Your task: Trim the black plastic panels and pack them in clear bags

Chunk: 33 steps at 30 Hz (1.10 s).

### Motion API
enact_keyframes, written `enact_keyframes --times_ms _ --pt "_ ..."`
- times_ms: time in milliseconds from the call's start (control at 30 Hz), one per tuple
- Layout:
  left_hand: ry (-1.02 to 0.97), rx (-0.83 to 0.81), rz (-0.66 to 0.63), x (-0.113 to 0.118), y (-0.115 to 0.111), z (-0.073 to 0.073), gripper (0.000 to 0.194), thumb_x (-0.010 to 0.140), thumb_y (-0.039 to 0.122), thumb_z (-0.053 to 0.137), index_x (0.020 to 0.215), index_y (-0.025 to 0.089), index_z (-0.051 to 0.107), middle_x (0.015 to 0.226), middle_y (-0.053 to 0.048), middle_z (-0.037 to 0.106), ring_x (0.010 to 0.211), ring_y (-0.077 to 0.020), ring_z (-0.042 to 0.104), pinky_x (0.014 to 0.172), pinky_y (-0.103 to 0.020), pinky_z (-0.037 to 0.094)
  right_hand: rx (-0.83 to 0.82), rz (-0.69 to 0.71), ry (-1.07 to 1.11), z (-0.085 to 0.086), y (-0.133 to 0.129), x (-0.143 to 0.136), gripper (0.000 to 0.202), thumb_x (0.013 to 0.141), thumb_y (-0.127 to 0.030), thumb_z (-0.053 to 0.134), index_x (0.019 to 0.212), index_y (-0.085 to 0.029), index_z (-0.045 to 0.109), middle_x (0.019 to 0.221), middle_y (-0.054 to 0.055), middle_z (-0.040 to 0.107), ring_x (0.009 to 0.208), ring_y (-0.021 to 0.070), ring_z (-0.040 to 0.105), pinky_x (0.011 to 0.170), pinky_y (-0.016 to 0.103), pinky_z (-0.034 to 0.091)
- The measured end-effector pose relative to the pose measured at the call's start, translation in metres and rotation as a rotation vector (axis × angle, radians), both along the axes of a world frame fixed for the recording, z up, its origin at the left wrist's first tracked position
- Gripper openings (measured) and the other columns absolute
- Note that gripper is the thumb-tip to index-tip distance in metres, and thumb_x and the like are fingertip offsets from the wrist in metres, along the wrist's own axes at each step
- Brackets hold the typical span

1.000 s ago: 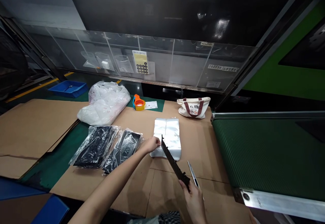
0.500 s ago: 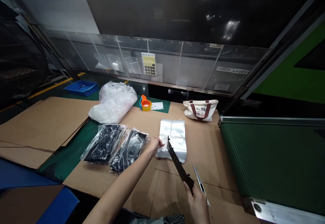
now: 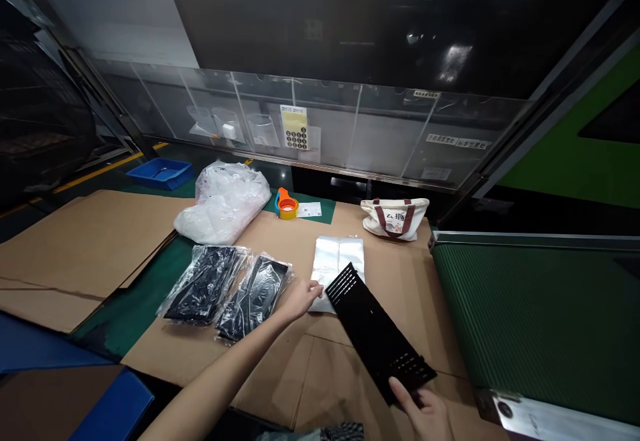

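In my right hand (image 3: 425,411) is a flat black slotted panel (image 3: 375,331), gripped at its near end with the thumb on top. It slants away, its broad face turned up, rows of slots at both ends. My left hand (image 3: 303,297) is closed beside the panel's far corner; whatever its fingertips pinch is too small to make out. Under the panel's far end lies a stack of clear plastic bags (image 3: 327,251), partly covered. To the left, two clear-wrapped black packs, one outer (image 3: 203,287) and one inner (image 3: 255,294), lie side by side on the cardboard.
A white plastic sack (image 3: 225,201), an orange-and-blue tape dispenser (image 3: 287,206) and a canvas bag (image 3: 395,217) stand along the back. Blue tray (image 3: 160,173) sits far left, near cardboard sheets (image 3: 90,247). A green conveyor belt (image 3: 530,307) borders the right side.
The panel has turned from edge-on to broad face up, and my right hand has moved right and nearer. My left hand has shifted slightly nearer. The cutter knife is now hidden behind the panel.
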<state>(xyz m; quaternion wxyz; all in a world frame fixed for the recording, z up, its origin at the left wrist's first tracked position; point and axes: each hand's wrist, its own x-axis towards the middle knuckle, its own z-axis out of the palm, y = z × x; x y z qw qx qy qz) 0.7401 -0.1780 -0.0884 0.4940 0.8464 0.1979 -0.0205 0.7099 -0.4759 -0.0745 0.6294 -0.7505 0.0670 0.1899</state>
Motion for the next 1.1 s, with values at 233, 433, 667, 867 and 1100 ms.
enact_keyframes --times_ms 233,433,667,867,1100 --pt "0.096 -0.037 -0.205 -0.009 -0.019 0.014 0.051 0.084 0.052 0.025 0.083 0.014 0.06 0.037 0.004 0.04 0.035 -0.0124 0.041 0.041 -0.021 0.029 0.556 0.123 0.647 0.011 -0.008 0.002 0.027 0.055 -0.032 0.078 0.075 -0.016 0.069 0.063 0.004 0.066 0.062 0.0143 0.062 0.057 0.021 0.047" --pt "0.038 0.185 -0.205 -0.017 -0.014 0.023 0.044 0.083 0.048 0.035 0.075 0.016 0.065 0.065 -0.005 0.061 0.061 -0.0171 0.054 0.057 -0.023 0.034 0.645 0.178 0.645 0.01 -0.004 0.0 0.027 0.06 -0.029 0.076 0.082 -0.016 0.069 0.071 0.006 0.069 0.074 0.0181 0.065 0.068 0.025 0.05" --pt "0.071 0.283 -0.368 -0.019 -0.01 0.027 0.042 0.087 0.042 0.031 0.085 0.018 0.065 0.07 -0.004 0.064 0.061 -0.0164 0.058 0.057 -0.023 0.04 0.606 0.061 0.663 0.011 -0.006 0.008 0.027 0.058 -0.027 0.078 0.079 -0.014 0.067 0.079 0.006 0.07 0.075 0.0178 0.065 0.072 0.027 0.051" --pt "0.043 0.589 -0.368 -0.024 -0.024 0.026 0.033 0.087 0.03 0.032 0.097 0.017 0.061 0.077 -0.013 0.063 0.075 -0.0268 0.06 0.068 -0.036 0.041 0.719 -0.132 0.714 -0.001 0.012 -0.006 0.031 0.057 -0.023 0.078 0.084 -0.015 0.065 0.081 0.005 0.071 0.077 0.0203 0.066 0.071 0.032 0.053" --pt "0.031 0.775 -0.342 -0.027 -0.025 0.027 0.032 0.088 0.025 0.032 0.105 0.019 0.059 0.099 -0.013 0.058 0.071 -0.0233 0.061 0.062 -0.034 0.045 0.658 -0.218 0.659 -0.012 0.034 -0.026 0.034 0.048 -0.03 0.082 0.074 -0.017 0.064 0.073 0.003 0.071 0.062 0.0174 0.065 0.046 0.022 0.05"
